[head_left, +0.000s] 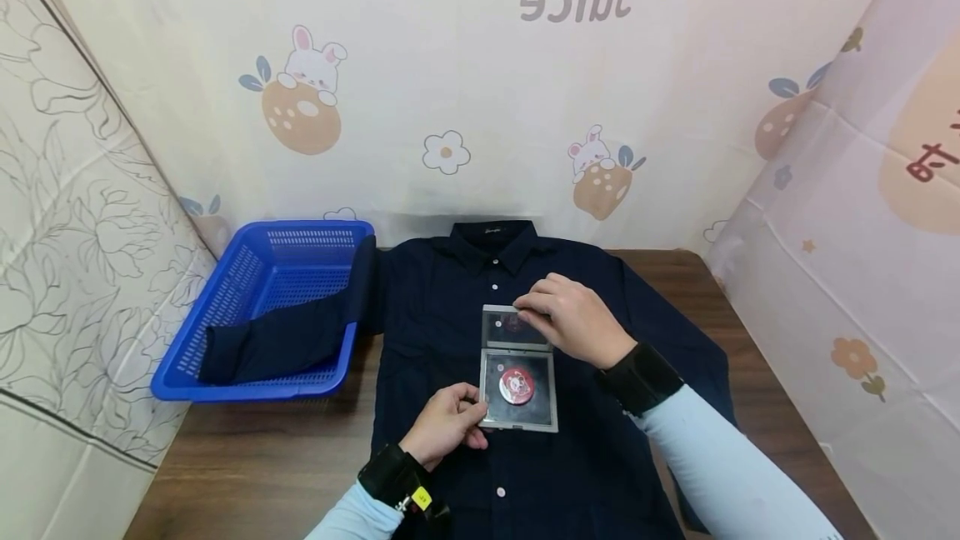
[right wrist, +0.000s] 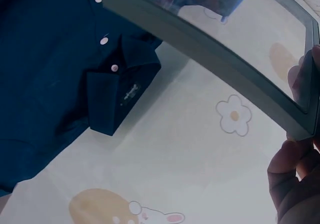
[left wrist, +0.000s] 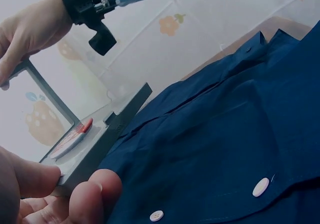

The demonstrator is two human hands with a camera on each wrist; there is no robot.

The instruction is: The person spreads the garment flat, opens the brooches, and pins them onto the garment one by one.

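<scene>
A grey-framed hinged display case (head_left: 556, 407) with see-through film windows stands unfolded over the dark navy shirt (head_left: 435, 298). On the film of its lower half sits a round red-and-white badge (head_left: 517, 386), which also shows edge-on in the left wrist view as a flat disc (left wrist: 72, 139). My left hand (head_left: 446, 423) pinches the case's lower left edge between thumb and fingers. At the top right corner of the raised lid (right wrist: 200, 51), my right hand (head_left: 577, 315) grips the frame. The shirt lies buttoned, collar toward the back wall.
A blue perforated basket (head_left: 300, 227) stands at the left. One shirt sleeve (head_left: 285, 340) drapes over its right rim and into it. Brown wooden tabletop (head_left: 247, 473) shows around the shirt. Printed cloth walls (head_left: 450, 65) close off the back and sides.
</scene>
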